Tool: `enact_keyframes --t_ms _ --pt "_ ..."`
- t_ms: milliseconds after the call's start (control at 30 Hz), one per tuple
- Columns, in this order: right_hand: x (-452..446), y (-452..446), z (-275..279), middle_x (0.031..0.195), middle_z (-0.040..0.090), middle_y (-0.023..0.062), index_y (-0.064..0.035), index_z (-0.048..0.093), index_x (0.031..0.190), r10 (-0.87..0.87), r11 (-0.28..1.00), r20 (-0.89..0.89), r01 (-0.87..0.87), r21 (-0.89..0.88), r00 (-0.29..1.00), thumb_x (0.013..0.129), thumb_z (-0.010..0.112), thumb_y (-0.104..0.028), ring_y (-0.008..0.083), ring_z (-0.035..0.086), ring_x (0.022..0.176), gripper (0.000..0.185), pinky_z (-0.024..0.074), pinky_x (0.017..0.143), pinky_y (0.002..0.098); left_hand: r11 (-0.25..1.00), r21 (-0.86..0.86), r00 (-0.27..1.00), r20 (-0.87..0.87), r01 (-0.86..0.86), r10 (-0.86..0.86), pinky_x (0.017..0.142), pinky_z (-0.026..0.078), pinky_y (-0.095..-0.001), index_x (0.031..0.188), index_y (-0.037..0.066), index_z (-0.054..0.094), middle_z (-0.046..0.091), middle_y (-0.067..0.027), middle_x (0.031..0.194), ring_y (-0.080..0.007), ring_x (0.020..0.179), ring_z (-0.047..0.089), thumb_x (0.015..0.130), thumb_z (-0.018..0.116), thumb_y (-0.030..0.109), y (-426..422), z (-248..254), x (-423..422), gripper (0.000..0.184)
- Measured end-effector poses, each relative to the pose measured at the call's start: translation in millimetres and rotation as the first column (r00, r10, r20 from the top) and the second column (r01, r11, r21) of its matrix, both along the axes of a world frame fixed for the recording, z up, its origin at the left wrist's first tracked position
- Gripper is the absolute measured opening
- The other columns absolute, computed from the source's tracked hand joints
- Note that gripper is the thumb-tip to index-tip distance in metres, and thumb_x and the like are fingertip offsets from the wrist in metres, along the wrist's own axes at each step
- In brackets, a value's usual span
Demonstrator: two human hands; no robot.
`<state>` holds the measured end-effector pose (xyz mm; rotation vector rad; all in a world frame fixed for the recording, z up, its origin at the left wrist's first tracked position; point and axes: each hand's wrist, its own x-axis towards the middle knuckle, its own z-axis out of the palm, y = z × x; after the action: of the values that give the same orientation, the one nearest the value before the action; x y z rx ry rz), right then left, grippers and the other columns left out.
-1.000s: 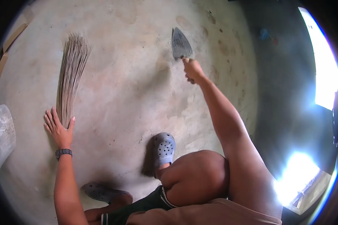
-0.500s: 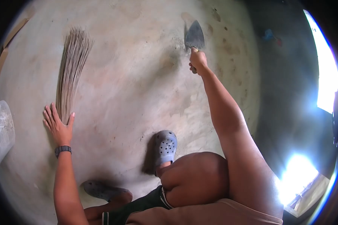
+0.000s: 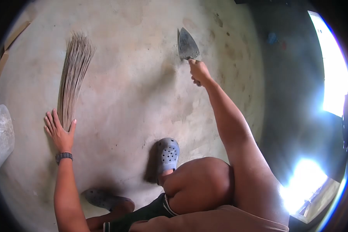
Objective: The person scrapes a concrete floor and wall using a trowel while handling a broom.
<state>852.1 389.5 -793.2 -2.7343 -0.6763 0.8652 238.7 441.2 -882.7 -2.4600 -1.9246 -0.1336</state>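
Observation:
A pointed metal trowel [image 3: 188, 45] is held low over the concrete floor [image 3: 120, 89], its tip pointing away from me. My right hand [image 3: 199, 72] is closed round its handle. At the left lies a stick broom [image 3: 74, 73], its bristle ends spread toward the top of the view. My left hand [image 3: 60, 130], with a dark watch on the wrist, rests at the narrow near end of the broom with its fingers spread. Whether the trowel blade touches the floor cannot be made out.
My clog-covered foot [image 3: 168, 154] is at the lower middle, and a second clog [image 3: 104, 199] is further left. A translucent container [image 3: 0, 135] stands at the left edge, below brown cardboard [image 3: 16, 35]. A dark wall [image 3: 294, 85] runs along the right.
The trowel and my right hand moved away and to the right, then came back left and nearer to me. My left hand has stayed by the broom.

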Motion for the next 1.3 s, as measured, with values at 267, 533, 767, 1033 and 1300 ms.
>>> enact_keyframes --t_ms 267,533,767,1033,1300 --pt "7 -4 -8 0.081 0.068 0.0144 0.0015 0.066 0.112 0.005 1.0 -0.021 -0.005 0.001 1.0 0.106 0.052 -0.049 0.0254 0.067 0.06 0.053 0.0542 0.051 0.0441 0.999 -0.035 1.0 0.009 -0.008 0.009 0.128 0.019 -0.0603 0.168 0.016 0.029 0.029 -0.0174 0.173 -0.04 0.16 0.024 0.092 0.073 0.057 -4 1 -2 0.097" --pt "19 12 -13 0.087 0.073 0.0197 0.0049 0.069 0.097 -0.049 0.999 0.022 0.049 0.013 0.999 0.106 0.051 -0.051 0.0301 0.07 0.06 0.06 0.0553 0.05 0.0457 1.0 0.018 0.999 0.054 -0.003 0.002 0.128 0.019 -0.061 0.168 0.016 0.028 0.028 -0.0183 0.173 -0.0395 0.16 0.024 0.089 0.074 0.061 1 -3 2 0.102" --pt "7 23 -9 0.089 0.07 0.0143 0.0039 0.062 0.097 -0.088 0.996 0.046 0.089 -0.022 0.995 0.105 0.051 -0.051 0.0243 0.069 0.066 0.057 0.0548 0.054 0.0423 1.0 0.005 0.998 0.061 0.021 -0.021 0.128 0.019 -0.061 0.168 0.015 0.029 0.029 -0.019 0.172 -0.04 0.16 0.024 0.089 0.074 0.06 -4 -5 -4 0.102" --pt "52 26 -78 0.075 0.065 0.0124 -0.0005 0.059 0.088 -0.144 0.988 -0.089 0.149 0.045 0.986 0.105 0.052 -0.049 0.0242 0.063 0.057 0.052 0.0501 0.047 0.0433 0.999 -0.019 0.998 0.048 0.04 -0.039 0.128 0.018 -0.0605 0.168 0.014 0.029 0.03 -0.0195 0.172 -0.0409 0.159 0.024 0.089 0.075 0.059 -10 -1 -4 0.101" --pt "51 14 9 0.073 0.068 0.0115 -0.0036 0.067 0.102 -0.002 0.998 0.071 -0.002 0.056 0.997 0.105 0.054 -0.055 0.0237 0.064 0.057 0.053 0.0495 0.05 0.0425 0.999 -0.044 0.998 0.06 0.01 -0.007 0.128 0.018 -0.0606 0.168 0.015 0.028 0.029 -0.0188 0.172 -0.0405 0.16 0.024 0.089 0.076 0.057 -9 3 -3 0.102"
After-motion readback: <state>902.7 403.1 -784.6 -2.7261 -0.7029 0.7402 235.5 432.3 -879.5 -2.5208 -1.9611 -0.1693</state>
